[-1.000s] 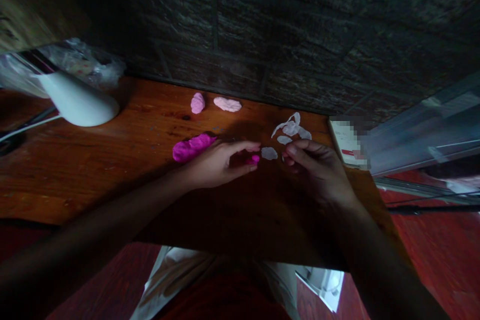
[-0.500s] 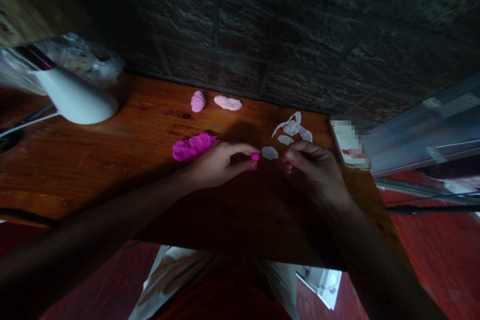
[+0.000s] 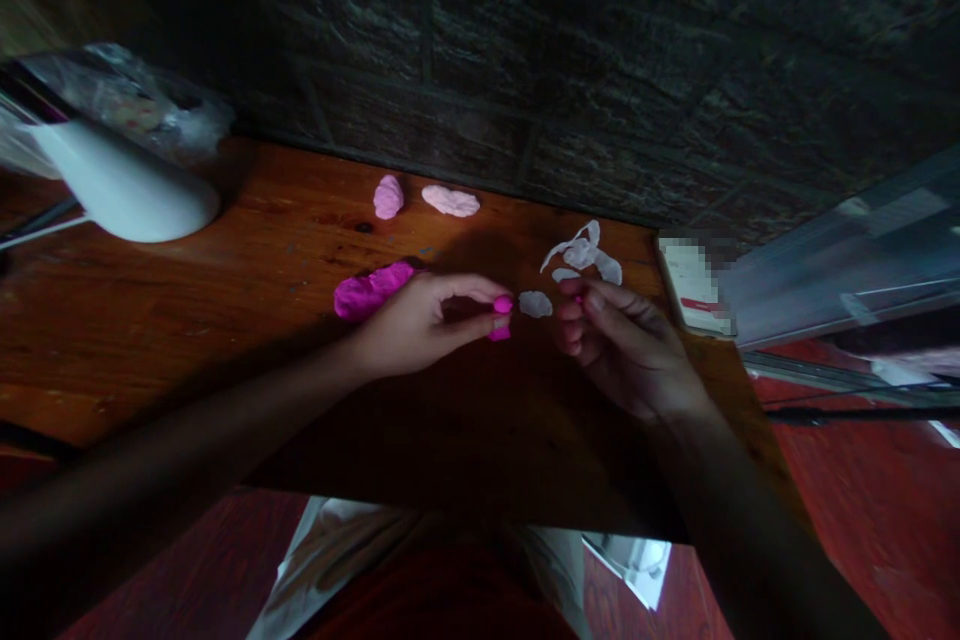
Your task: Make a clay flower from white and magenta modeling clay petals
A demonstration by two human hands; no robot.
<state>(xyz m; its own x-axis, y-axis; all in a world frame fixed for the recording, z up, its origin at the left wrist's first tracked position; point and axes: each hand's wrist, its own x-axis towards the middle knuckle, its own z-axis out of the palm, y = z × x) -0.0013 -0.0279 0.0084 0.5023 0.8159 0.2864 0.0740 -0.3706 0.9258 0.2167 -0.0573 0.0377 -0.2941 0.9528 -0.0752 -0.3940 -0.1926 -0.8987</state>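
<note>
Between the thumb and fingers of my left hand is a small piece of bright pink modelling clay. My right hand is closed in a pinch, and a tiny pink bit shows at its fingertips. A flat whitish piece lies on the table between the two hands. Just beyond my right hand are several thin white scraps, partly hidden by its fingers. Behind my left wrist sits a larger magenta clay lump. Farther back rest a pink lump and a paler pink lump.
A white tapered vessel stands at the left on the wooden table, with clear plastic wrapping behind it. A phone-like white object lies by the right edge. The dark brick wall bounds the back.
My right hand has turned a little and its fingers have uncurled slightly, so a tiny pink bit now shows. The left hand keeps its pinch. The whole view has shifted slightly.
</note>
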